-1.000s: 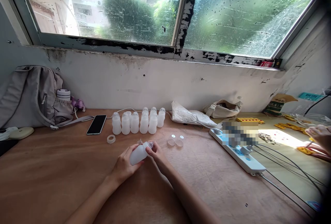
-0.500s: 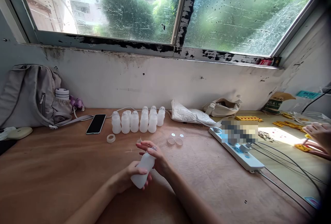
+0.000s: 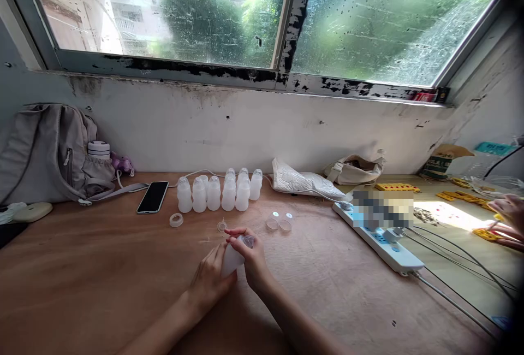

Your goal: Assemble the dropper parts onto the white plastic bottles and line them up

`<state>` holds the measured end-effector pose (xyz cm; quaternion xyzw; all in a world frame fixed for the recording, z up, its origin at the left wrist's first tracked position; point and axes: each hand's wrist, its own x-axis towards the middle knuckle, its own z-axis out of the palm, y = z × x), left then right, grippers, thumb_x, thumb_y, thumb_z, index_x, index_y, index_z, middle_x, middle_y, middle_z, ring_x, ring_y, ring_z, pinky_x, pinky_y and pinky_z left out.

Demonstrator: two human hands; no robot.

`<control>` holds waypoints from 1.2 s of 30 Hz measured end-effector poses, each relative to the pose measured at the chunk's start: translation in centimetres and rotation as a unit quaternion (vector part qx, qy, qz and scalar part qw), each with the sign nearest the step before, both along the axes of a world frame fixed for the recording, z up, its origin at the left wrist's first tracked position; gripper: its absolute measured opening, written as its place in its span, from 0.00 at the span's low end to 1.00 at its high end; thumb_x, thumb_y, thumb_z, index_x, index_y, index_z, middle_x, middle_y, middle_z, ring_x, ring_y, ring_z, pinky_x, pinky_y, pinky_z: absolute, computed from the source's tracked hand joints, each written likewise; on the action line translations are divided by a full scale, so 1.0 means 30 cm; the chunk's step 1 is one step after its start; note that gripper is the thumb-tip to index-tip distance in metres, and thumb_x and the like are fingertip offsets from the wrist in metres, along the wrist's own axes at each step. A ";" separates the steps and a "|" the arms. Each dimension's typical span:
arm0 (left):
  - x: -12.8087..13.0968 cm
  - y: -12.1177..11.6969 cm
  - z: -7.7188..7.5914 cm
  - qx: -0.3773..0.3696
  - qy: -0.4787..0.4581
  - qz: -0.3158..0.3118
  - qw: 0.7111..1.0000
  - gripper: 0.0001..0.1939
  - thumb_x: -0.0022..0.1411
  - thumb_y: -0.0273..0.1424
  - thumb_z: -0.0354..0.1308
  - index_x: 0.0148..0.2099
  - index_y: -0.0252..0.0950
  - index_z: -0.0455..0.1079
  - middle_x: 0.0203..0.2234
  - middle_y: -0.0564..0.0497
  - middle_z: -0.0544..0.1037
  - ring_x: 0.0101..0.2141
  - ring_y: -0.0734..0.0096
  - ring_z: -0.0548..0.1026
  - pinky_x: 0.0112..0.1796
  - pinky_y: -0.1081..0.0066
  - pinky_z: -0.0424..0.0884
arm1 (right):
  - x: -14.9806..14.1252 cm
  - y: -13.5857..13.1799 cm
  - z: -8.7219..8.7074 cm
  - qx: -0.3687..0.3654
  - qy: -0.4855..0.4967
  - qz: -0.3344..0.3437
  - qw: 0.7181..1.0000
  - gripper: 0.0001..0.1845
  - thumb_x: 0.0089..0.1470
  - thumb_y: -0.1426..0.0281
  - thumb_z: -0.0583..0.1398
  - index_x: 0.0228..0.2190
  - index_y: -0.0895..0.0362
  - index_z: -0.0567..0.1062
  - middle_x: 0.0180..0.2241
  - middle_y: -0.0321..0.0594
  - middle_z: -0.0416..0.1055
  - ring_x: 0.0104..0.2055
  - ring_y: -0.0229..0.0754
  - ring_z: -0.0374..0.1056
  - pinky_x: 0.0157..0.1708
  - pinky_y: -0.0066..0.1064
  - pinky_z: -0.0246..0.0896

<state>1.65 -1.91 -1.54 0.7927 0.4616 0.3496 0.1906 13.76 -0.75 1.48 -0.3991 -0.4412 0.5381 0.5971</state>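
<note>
Both my hands meet over the wooden table (image 3: 82, 278) around one small translucent white bottle (image 3: 231, 258). My left hand (image 3: 210, 281) wraps round its body from below. My right hand (image 3: 249, 256) pinches a clear cap (image 3: 247, 241) at the bottle's top. Several matching white bottles (image 3: 216, 192) stand in a cluster further back. Two clear caps (image 3: 279, 223) lie to the right of my hands, and a small clear part (image 3: 221, 226) lies just beyond them. A clear ring (image 3: 176, 220) lies to the left.
A black phone (image 3: 153, 196) and a grey backpack (image 3: 49, 153) sit at the left by the wall. A white plastic bag (image 3: 301, 183), a beige pouch (image 3: 352, 169) and a white power strip (image 3: 385, 243) with cables lie right. Another person's hand (image 3: 507, 213) works at the far right among yellow parts.
The bottle has been raised from lying across my hands to nearly upright. My right hand has shifted onto the cap at its top, and my left hand now cups it from below.
</note>
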 end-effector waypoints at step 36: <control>-0.140 0.117 -0.001 0.114 0.074 0.030 0.990 0.25 0.52 0.37 0.54 0.53 0.45 0.57 0.39 0.50 0.66 0.38 0.65 0.69 0.37 0.68 0.69 | 0.325 0.235 -0.112 0.006 -0.335 -0.203 0.920 0.20 0.43 0.63 0.57 0.40 0.57 0.69 0.35 0.44 0.67 0.29 0.43 0.67 0.32 0.39 0.63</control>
